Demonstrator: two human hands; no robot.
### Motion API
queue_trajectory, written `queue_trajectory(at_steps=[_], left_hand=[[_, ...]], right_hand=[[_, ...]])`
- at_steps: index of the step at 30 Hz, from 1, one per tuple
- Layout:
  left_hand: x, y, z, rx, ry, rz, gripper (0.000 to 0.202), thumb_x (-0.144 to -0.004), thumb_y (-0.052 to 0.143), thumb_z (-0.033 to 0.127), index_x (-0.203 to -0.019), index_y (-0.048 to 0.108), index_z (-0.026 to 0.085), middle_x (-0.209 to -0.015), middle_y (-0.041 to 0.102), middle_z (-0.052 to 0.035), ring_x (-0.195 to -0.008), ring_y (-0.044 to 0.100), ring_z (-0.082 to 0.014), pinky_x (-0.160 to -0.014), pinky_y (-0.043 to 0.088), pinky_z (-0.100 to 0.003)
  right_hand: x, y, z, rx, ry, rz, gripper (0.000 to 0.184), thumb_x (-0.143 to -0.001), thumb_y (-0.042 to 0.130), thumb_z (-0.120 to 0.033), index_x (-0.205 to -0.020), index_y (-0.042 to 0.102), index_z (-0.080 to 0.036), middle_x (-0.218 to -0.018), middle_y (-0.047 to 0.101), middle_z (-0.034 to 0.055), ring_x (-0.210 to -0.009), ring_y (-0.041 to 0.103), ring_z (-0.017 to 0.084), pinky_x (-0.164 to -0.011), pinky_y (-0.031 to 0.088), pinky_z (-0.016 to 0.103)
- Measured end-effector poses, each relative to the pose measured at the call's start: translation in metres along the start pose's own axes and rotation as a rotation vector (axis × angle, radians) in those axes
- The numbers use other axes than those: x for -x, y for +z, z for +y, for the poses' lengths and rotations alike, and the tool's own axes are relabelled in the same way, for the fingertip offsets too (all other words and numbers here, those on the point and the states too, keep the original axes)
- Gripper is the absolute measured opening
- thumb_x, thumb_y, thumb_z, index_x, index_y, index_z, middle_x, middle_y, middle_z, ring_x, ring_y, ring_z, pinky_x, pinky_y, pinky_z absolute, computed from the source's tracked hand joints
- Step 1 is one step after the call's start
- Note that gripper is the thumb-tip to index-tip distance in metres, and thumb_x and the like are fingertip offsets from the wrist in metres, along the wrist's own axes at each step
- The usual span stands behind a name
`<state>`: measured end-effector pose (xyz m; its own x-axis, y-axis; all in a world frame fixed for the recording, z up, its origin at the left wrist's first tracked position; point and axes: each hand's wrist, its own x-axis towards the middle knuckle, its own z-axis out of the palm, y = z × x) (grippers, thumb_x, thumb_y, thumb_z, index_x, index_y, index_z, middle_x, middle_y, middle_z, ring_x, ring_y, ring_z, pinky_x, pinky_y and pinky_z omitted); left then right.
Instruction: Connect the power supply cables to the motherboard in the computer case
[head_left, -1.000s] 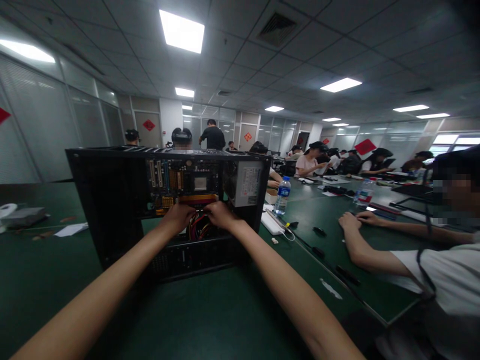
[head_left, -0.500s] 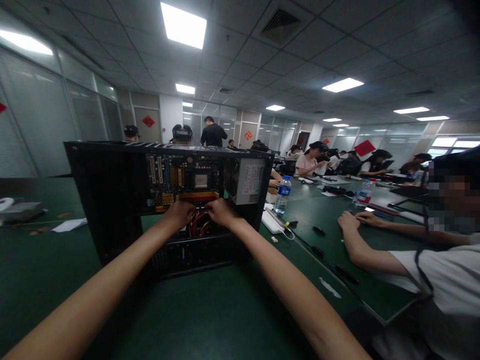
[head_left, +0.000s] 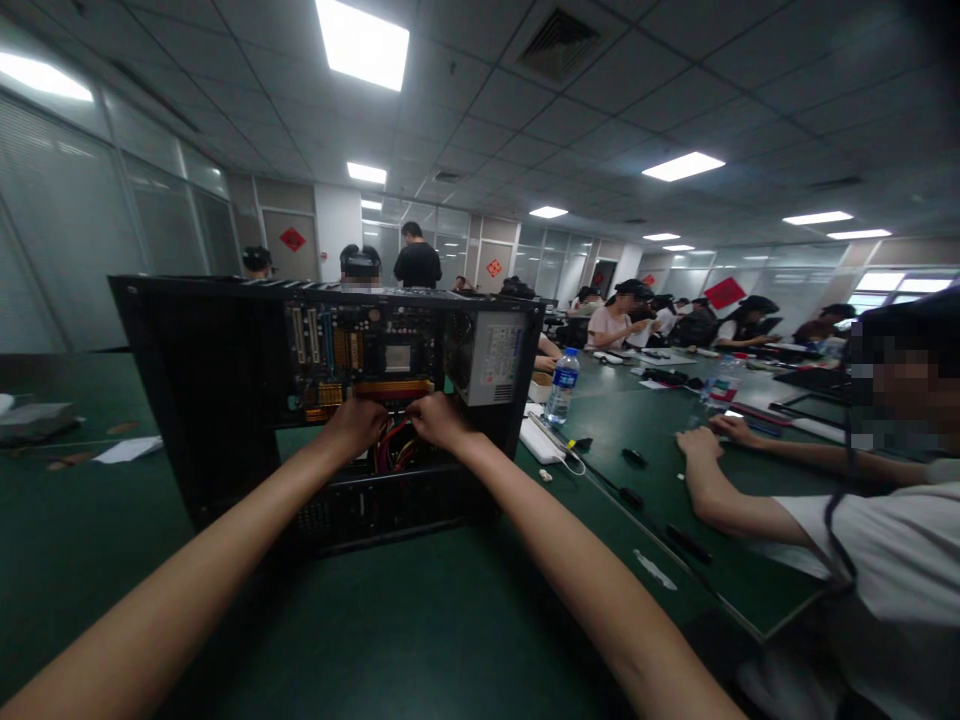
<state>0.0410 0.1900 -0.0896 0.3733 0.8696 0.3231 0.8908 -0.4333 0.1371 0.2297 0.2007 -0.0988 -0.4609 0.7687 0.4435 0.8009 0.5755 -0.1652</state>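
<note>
An open black computer case (head_left: pixel 225 292) stands on the green table, its side facing me. Inside it are a motherboard (head_left: pixel 375 340) and a grey power supply (head_left: pixel 495 355). My left hand (head_left: pixel 360 425) and my right hand (head_left: pixel 439 420) both reach in at the board's lower edge, just below the orange and red memory slots (head_left: pixel 394 388). The fingers of each are curled in a pinch, and what lies between the fingertips is too small and dark to make out. Red and yellow cables (head_left: pixel 394 445) hang between and below the hands.
Right of the case are a water bottle (head_left: pixel 562 388), a white power strip (head_left: pixel 541 440) and black cords (head_left: pixel 630 496). A co-worker's arms (head_left: pixel 720 480) rest on the table at right. Left lie a white paper (head_left: pixel 127 449) and a grey block (head_left: pixel 37 424).
The view has shifted slightly, so the case sits a little further left. Both hands stay at the same place by the board's lower edge.
</note>
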Motion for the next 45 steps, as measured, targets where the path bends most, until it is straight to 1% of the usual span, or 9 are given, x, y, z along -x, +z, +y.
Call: queue_trajectory(at_steps=[7,14,20,25,28,30,33,37,45], left_hand=[[-0.001,-0.002,0.001,-0.047,-0.008,-0.007,0.030,-0.090,0.050,0.023,-0.096,0.079,0.021,-0.094,0.078,-0.0091,-0.092,0.070,-0.0222,-0.084,0.048,-0.028],[0.006,-0.008,0.007,-0.028,-0.038,-0.001,0.029,-0.090,0.051,0.025,-0.095,0.079,0.023,-0.096,0.078,-0.0098,-0.090,0.071,-0.0239,-0.080,0.048,-0.029],[0.016,-0.012,0.009,0.002,-0.103,0.052,0.030,-0.094,0.047,0.036,-0.104,0.072,0.023,-0.100,0.076,-0.0087,-0.094,0.070,-0.0248,-0.075,0.046,-0.030],[0.031,-0.006,0.023,0.063,-0.201,0.050,0.033,-0.092,0.052,0.047,-0.106,0.061,0.019,-0.100,0.074,-0.0110,-0.091,0.070,-0.0266,-0.073,0.047,-0.032],[0.037,-0.004,0.031,0.036,-0.194,0.007,0.025,-0.090,0.054,0.036,-0.108,0.055,0.019,-0.104,0.072,-0.0126,-0.094,0.070,-0.0283,-0.072,0.047,-0.032],[0.039,-0.005,0.033,0.030,-0.179,-0.002,0.022,-0.086,0.053,0.023,-0.108,0.054,0.018,-0.108,0.072,-0.0139,-0.098,0.069,-0.0284,-0.076,0.047,-0.033],[0.037,-0.005,0.030,0.058,-0.145,0.005,0.029,-0.080,0.052,0.009,-0.108,0.054,0.016,-0.115,0.070,-0.0158,-0.105,0.068,-0.0284,-0.083,0.048,-0.033],[0.033,-0.001,0.024,0.106,-0.062,0.031,0.031,-0.077,0.051,0.005,-0.107,0.057,0.015,-0.116,0.070,-0.0160,-0.109,0.067,-0.0294,-0.090,0.048,-0.034],[0.034,-0.005,0.027,0.198,0.035,0.062,0.035,-0.076,0.052,0.003,-0.108,0.061,0.015,-0.117,0.071,-0.0151,-0.112,0.066,-0.0285,-0.096,0.048,-0.034]], right_hand=[[0.000,0.001,0.000,-0.003,0.004,0.003,0.030,-0.088,0.057,-0.011,-0.109,0.077,-0.018,-0.108,0.076,0.0099,-0.103,0.071,0.022,-0.092,0.051,0.028],[0.001,-0.003,-0.004,-0.032,0.017,0.000,0.029,-0.088,0.055,-0.010,-0.108,0.076,-0.015,-0.109,0.076,0.0102,-0.104,0.070,0.021,-0.091,0.050,0.027],[0.002,-0.009,-0.004,-0.091,0.020,0.020,0.020,-0.091,0.058,-0.011,-0.104,0.073,-0.014,-0.104,0.076,0.0101,-0.098,0.070,0.019,-0.083,0.048,0.025],[0.007,-0.011,-0.014,-0.098,-0.027,0.094,0.017,-0.098,0.054,-0.022,-0.098,0.070,-0.013,-0.098,0.074,0.0097,-0.091,0.067,0.018,-0.079,0.044,0.026],[0.015,-0.010,-0.029,-0.056,-0.081,0.140,0.020,-0.099,0.053,-0.027,-0.095,0.069,-0.015,-0.093,0.071,0.0076,-0.092,0.062,0.019,-0.083,0.043,0.028],[0.019,-0.009,-0.038,-0.031,-0.175,0.145,0.018,-0.097,0.055,-0.028,-0.097,0.068,-0.015,-0.099,0.068,0.0081,-0.098,0.058,0.021,-0.088,0.043,0.031],[0.023,-0.009,-0.044,-0.038,-0.254,0.139,0.016,-0.095,0.057,-0.025,-0.104,0.065,-0.015,-0.111,0.062,0.0097,-0.105,0.053,0.022,-0.093,0.042,0.033],[0.024,-0.010,-0.042,-0.112,-0.251,0.129,0.018,-0.095,0.057,-0.025,-0.109,0.059,-0.015,-0.114,0.060,0.0096,-0.107,0.052,0.022,-0.095,0.042,0.033],[0.024,-0.006,-0.038,-0.197,-0.236,0.086,0.012,-0.094,0.055,-0.026,-0.102,0.051,-0.018,-0.104,0.060,0.0082,-0.101,0.053,0.022,-0.090,0.042,0.036]])
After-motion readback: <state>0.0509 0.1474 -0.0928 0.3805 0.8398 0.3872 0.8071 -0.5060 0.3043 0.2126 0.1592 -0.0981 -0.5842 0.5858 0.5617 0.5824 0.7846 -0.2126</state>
